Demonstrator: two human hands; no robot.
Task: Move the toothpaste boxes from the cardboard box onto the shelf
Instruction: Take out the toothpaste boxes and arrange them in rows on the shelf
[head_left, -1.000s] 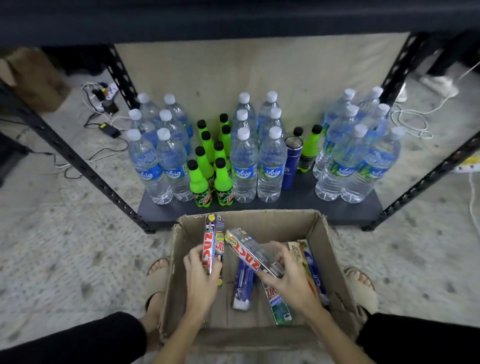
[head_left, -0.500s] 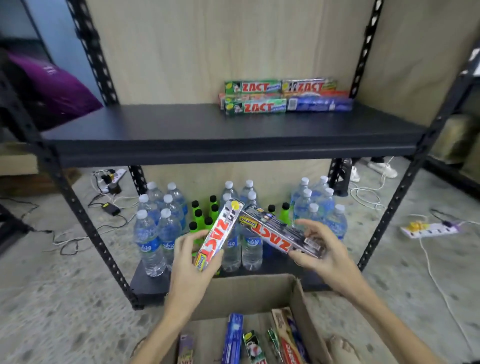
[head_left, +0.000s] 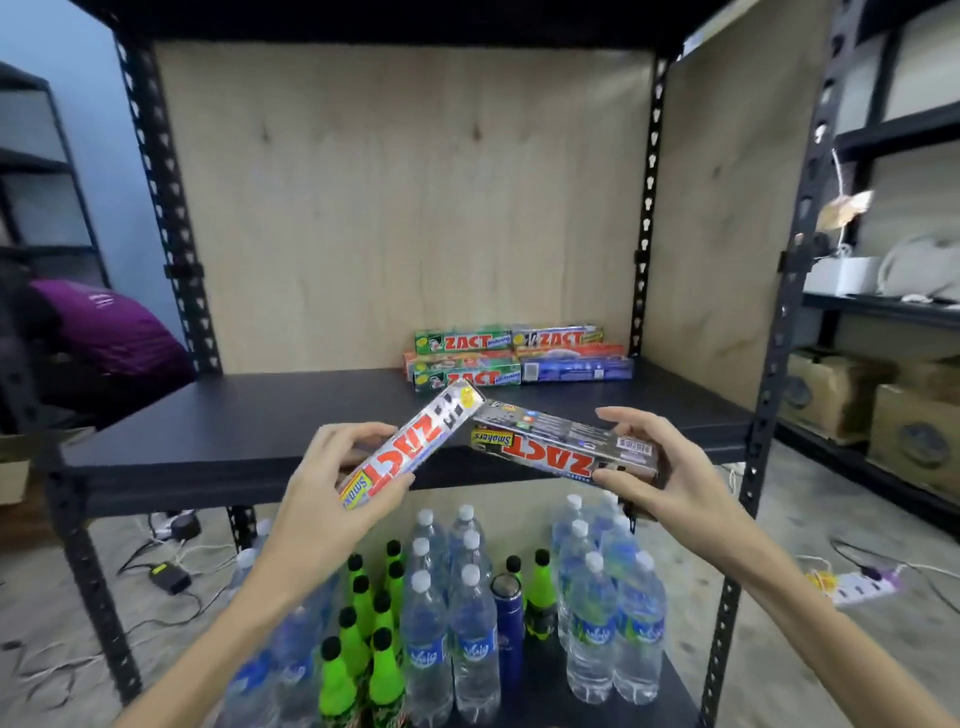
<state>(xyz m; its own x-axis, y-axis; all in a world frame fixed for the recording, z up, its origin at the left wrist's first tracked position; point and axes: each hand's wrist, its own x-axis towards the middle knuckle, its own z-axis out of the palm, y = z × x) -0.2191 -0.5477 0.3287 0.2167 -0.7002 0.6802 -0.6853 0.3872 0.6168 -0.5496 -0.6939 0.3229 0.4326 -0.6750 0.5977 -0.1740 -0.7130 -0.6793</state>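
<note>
My left hand grips a silver-and-red ZACT toothpaste box tilted up to the right, over the front edge of the dark shelf. My right hand holds a dark ZACT Smokers box by its right end, level with that edge. The two boxes almost meet at their inner ends. Several toothpaste boxes lie stacked at the back right of the shelf against the plywood wall. The cardboard box is out of view.
Water bottles, green soda bottles and a blue can crowd the lower shelf. Black perforated uprights frame the rack. A power strip and cables lie on the floor. Cartons sit on the rack to the right.
Both hands have risen with their boxes from the cardboard box up to the shelf's front edge. The camera has tilted up, so the cardboard box has dropped out of view.
</note>
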